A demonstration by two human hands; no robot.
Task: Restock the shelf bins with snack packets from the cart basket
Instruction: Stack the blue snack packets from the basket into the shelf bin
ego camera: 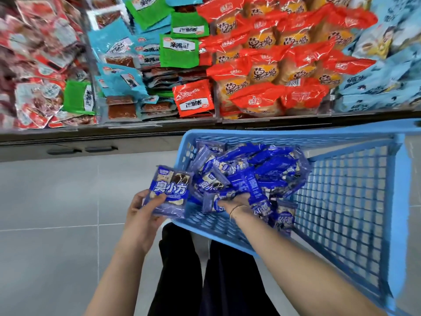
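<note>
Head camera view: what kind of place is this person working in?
Most likely a snack aisle in a shop. Clear shelf bins hold heaps of packaged snacks, and a blue cart basket of blue snack packets stands on a tiled floor.

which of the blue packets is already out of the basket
The blue packet in the left hand, held outside the basket rim; the others lie inside.

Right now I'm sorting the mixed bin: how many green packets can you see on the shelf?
4 green packets: one at the top, one just below it to the right, one mid-bin, one low on the left. Others may be buried.
</note>
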